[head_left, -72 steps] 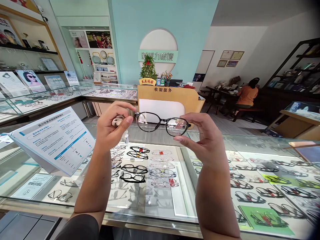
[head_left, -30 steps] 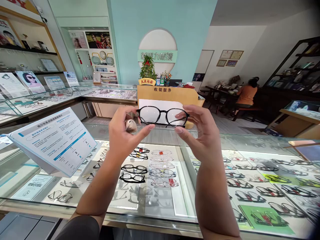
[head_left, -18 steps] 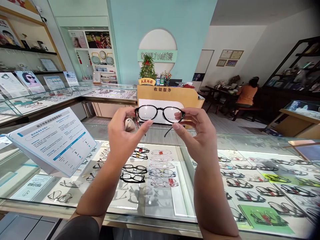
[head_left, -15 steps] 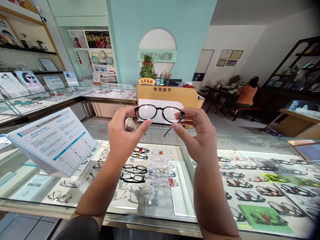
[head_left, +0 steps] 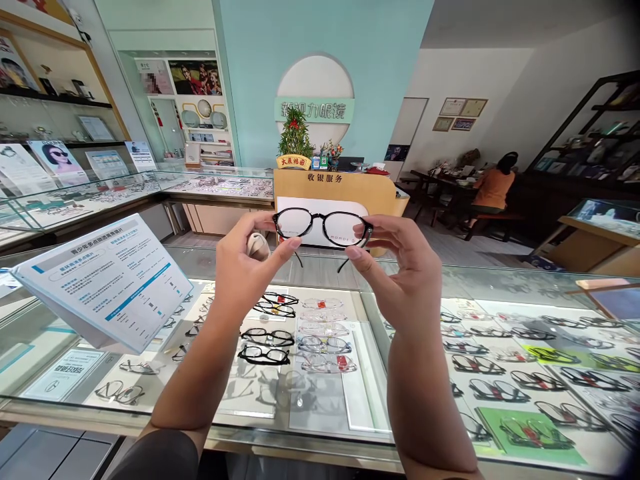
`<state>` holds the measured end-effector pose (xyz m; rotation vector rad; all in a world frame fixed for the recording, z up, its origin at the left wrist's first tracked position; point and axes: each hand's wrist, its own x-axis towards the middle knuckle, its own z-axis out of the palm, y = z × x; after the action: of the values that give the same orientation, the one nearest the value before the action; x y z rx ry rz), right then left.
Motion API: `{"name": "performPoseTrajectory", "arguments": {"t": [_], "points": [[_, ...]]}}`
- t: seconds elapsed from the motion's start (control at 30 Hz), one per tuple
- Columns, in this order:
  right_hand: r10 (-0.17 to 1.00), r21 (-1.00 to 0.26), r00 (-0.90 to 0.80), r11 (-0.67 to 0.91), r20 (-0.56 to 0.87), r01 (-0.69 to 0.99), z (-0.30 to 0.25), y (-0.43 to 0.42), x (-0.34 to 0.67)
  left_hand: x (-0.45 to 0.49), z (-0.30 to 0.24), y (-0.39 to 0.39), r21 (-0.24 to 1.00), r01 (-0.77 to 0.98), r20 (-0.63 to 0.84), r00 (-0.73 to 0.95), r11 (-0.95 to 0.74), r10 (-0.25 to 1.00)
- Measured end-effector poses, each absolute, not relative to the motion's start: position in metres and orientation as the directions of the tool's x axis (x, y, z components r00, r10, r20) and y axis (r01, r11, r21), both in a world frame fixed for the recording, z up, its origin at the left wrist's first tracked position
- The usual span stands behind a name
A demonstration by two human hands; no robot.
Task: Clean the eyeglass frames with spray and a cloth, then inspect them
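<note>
I hold a pair of black-framed glasses up in front of me, lenses facing me, temples hanging open below. My left hand pinches the left end of the frame between thumb and forefinger and also keeps a small whitish round object tucked in its palm. My right hand pinches the right end of the frame. Both hands hover above the glass display counter.
Under the counter glass lie several rows of spectacle frames. A tilted printed sign stands at the left. A wooden cashier desk with a small plant is ahead. A person in orange sits at a table far right.
The glasses went from tilted to level and a little higher. Their temples, folded earlier, now hang open below the frame. Both hands kept their grip.
</note>
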<state>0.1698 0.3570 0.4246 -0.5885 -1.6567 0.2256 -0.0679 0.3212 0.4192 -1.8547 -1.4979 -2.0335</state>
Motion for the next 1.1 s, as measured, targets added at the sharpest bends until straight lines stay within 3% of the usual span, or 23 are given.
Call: {"name": "performPoseTrajectory", "arguments": {"t": [0.77, 0.87, 1.1], "points": [[0.394, -0.351, -0.122, 0.896, 0.911, 0.271, 0.429, 0.350, 0.169, -0.084, 0.427, 0.321, 0.663, 0.497, 0.728, -0.252, -0.560, 0.637], [0.373, -0.322, -0.114, 0.891, 0.921, 0.321, 0.430, 0.352, 0.168, -0.081, 0.425, 0.323, 0.633, 0.523, 0.761, -0.289, -0.570, 0.580], [0.448, -0.381, -0.117, 0.849, 0.886, 0.366, 0.425, 0.361, 0.165, -0.061, 0.410, 0.327, 0.457, 0.691, 0.890, -0.346, -0.561, 0.298]]}}
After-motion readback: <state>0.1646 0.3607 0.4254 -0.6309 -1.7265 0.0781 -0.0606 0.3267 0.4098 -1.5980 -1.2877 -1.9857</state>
